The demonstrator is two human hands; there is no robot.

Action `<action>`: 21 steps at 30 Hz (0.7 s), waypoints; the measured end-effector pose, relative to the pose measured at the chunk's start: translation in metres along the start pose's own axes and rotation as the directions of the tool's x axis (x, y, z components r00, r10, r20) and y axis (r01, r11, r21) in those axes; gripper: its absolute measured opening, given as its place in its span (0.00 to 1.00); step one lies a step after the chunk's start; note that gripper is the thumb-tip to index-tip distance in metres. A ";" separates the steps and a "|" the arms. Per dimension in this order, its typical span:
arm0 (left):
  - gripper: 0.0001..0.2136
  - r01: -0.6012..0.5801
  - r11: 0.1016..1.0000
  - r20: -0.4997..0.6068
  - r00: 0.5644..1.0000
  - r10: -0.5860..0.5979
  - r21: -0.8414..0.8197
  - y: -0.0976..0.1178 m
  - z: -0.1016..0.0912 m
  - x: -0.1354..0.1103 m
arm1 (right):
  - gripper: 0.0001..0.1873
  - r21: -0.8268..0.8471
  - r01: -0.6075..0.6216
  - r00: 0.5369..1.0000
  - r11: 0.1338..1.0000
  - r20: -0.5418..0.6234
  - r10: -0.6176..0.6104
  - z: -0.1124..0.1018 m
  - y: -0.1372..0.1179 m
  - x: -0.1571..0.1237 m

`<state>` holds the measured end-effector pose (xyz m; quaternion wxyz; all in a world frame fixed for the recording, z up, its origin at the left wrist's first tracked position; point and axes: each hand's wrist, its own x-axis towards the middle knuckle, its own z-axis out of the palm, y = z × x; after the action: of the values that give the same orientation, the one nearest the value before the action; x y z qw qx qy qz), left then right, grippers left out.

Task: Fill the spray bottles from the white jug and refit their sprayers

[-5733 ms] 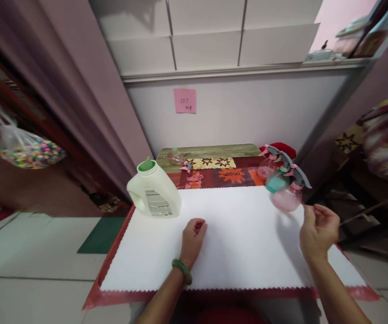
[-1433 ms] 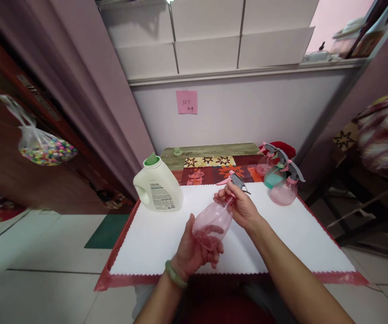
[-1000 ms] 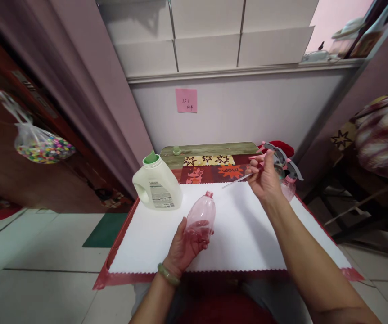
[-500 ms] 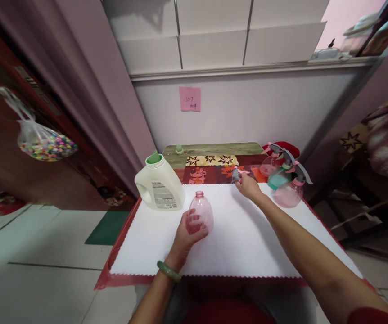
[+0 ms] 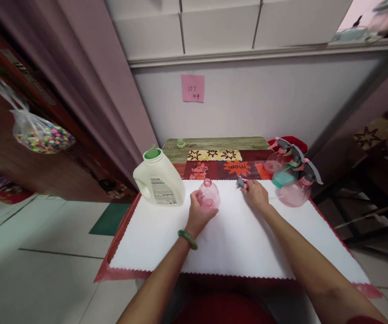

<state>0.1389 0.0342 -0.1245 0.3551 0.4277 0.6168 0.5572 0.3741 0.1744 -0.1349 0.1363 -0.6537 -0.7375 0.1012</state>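
Observation:
My left hand (image 5: 200, 215) is wrapped round a see-through pink spray bottle body (image 5: 210, 194), its threaded neck bare and pointing up. Its base is partly behind my fingers. To the right, my right hand (image 5: 256, 194) grips a grey and pink spray head (image 5: 241, 183) low over the white cloth; most of it is hidden in the fingers. A cream detergent jug (image 5: 163, 182) with an uncapped green mouth stands left of the bottle.
Several spray bottles with heads on stand at the right, a pink one (image 5: 295, 194) nearest and a green one (image 5: 283, 176) behind. A green cap (image 5: 181, 143) lies at the table's back. A pink note (image 5: 193, 88) is on the wall. A white cloth (image 5: 248, 243) covers the tabletop.
My left hand has carried the pink bottle forward and slightly right. My right hand, with the spray head, has moved a little right and nearer to me. The camera view has shifted slightly.

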 end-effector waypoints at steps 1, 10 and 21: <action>0.39 -0.009 1.000 -0.012 1.000 0.009 0.017 -0.001 0.007 0.009 | 0.22 0.019 0.010 0.999 1.000 -0.036 -0.009 0.002 0.001 -0.004; 0.37 -0.005 0.970 -0.115 0.993 0.033 0.242 -0.013 0.056 0.058 | 0.28 0.277 0.286 0.884 0.917 -0.446 -0.141 0.031 0.013 -0.070; 0.43 0.020 0.924 -0.115 0.993 0.026 0.382 -0.022 0.056 0.058 | 0.22 0.337 0.308 0.886 0.890 -0.441 -0.140 0.047 0.012 -0.089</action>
<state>0.1648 0.1085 -0.1515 0.2267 0.4560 0.7330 0.4511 0.3791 0.0895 -0.1895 0.4268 -0.5272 -0.7287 0.0944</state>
